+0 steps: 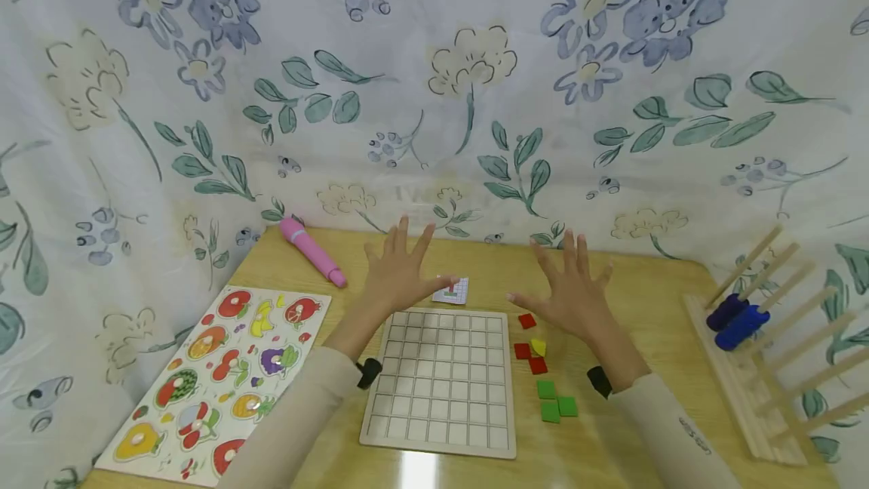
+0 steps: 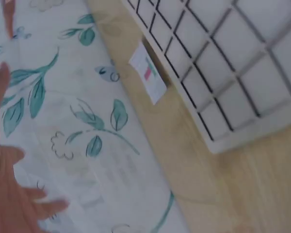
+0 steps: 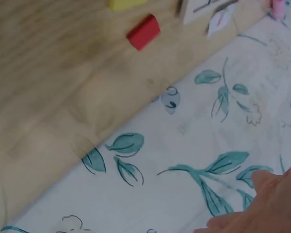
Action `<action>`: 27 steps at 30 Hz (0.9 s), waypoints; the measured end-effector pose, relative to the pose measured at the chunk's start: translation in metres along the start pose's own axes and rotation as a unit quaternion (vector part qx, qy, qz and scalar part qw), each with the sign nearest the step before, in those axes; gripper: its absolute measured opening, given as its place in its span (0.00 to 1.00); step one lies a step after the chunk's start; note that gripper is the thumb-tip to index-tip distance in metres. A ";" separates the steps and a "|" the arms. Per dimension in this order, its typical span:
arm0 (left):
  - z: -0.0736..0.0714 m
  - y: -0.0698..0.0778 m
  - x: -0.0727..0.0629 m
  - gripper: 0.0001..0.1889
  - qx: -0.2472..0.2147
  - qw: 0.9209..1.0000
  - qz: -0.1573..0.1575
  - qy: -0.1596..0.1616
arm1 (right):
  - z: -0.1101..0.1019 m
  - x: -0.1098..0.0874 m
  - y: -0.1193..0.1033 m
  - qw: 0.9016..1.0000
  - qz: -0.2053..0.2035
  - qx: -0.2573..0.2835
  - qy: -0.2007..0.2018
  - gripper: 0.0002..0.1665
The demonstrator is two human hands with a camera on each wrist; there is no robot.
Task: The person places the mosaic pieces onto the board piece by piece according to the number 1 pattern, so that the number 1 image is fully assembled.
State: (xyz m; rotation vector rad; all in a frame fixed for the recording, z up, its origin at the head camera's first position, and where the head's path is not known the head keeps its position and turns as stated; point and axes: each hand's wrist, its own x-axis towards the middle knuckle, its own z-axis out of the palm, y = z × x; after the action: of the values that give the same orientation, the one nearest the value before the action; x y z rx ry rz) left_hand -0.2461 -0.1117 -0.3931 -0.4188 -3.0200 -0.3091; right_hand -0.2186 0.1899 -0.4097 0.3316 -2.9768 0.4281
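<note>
Both L hand [image 1: 399,276] & R hand [image 1: 575,294] are held up, fingers spread, nothing gripped; red square tiles [image 1: 522,352] are seen on desk [image 1: 641,285], nearer R hand, beside pale wooden grid board [image 1: 441,389].

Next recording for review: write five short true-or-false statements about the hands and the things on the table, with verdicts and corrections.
1. The left hand and right hand have fingers spread, holding nothing. True.
2. The card lies just beyond the far edge of the grid board. True.
3. The green tiles lie on the grid board. False: they lie on the table, to its right.
4. The pink stick lies right of the grid board. False: it lies left, farther back.
5. The peg rack bears blue and purple pieces. True.
</note>
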 end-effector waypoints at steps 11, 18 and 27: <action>0.031 -0.071 -0.101 0.42 -0.211 0.962 0.073 -0.158 | 0.037 -0.058 0.023 0.998 -0.050 0.032 0.009 0.48; 0.047 -0.091 -0.111 0.48 -0.177 0.971 0.042 -0.155 | 0.039 -0.063 0.037 0.996 -0.038 0.076 -0.027 0.40; 0.056 -0.102 -0.107 0.50 -0.179 0.969 0.030 -0.166 | 0.038 -0.062 0.050 0.989 -0.034 0.137 -0.048 0.36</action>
State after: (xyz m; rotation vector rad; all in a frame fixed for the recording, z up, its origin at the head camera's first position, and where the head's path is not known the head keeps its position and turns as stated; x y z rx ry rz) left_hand -0.1746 -0.2236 -0.4781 -0.6446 -3.2638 -0.8696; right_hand -0.1735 0.2385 -0.4679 0.4912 -2.9879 0.8389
